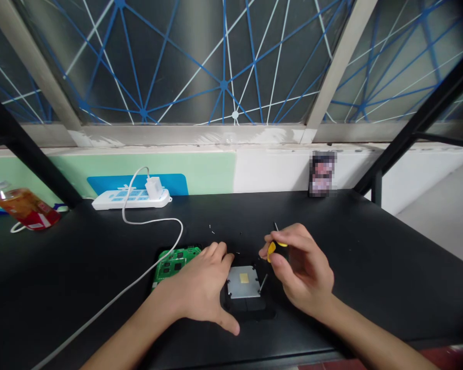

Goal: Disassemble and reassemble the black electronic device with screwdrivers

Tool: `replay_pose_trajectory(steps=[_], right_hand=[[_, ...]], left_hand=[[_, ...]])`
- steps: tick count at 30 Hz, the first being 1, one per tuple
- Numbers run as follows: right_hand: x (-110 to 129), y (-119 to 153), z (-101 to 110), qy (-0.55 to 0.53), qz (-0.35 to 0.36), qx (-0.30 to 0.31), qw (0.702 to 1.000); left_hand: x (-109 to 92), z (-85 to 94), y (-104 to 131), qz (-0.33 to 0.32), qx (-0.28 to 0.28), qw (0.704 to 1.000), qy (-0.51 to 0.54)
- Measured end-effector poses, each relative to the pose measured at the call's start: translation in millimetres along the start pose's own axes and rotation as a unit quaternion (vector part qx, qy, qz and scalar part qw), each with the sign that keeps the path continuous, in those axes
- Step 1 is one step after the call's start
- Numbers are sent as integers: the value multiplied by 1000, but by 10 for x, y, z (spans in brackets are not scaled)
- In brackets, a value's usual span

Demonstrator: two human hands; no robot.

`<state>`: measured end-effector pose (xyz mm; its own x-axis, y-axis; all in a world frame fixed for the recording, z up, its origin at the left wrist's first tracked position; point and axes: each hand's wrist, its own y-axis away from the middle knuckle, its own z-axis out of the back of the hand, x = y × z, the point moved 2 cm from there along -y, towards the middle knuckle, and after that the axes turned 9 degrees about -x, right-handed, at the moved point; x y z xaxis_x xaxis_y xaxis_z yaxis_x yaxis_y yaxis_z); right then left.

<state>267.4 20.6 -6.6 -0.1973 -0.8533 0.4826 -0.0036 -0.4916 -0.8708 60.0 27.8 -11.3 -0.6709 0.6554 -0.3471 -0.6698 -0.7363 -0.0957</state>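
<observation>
My right hand (306, 270) is closed around a screwdriver (278, 249) with a yellow and black handle, just right of a silver metal plate (237, 288). A thin metal rod (263, 283) slants up from the plate's right corner; whether it belongs to the screwdriver I cannot tell. The plate carries a small yellowish square pad (244, 278) and sits on a black casing (250, 307), which blends into the table. Palm down, my left hand (202, 285) rests along the plate's left edge, thumb spread away from the fingers. It partly covers a green circuit board (177, 261).
A white cable (154, 264) runs across the black table (362, 277) from a charger (153, 187) on a power strip (111, 199). Tiny screws (211, 229) lie beyond my left hand. At left is a drink bottle (29, 208); a blurred upright object (322, 174) leans on the wall.
</observation>
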Motion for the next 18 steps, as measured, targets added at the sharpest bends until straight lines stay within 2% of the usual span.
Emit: replay_pose_trajectory(steps=[4,7,14,18], right_hand=[[29,10,-40,-89,-35,-3,995],[43,1,-42,-106,-29,-1,994],[-4,-16,0,-11,42,-6,999],[-9,-24,13,26,42,-17,999]], left_hand=[[-8,2,-8,1,3,1000,0],[-1,-4,-9,0,1,1000,-1],[10,-11,1,-6,-5,1000,-6],[6,-6,2,-3,-6,1000,-2]])
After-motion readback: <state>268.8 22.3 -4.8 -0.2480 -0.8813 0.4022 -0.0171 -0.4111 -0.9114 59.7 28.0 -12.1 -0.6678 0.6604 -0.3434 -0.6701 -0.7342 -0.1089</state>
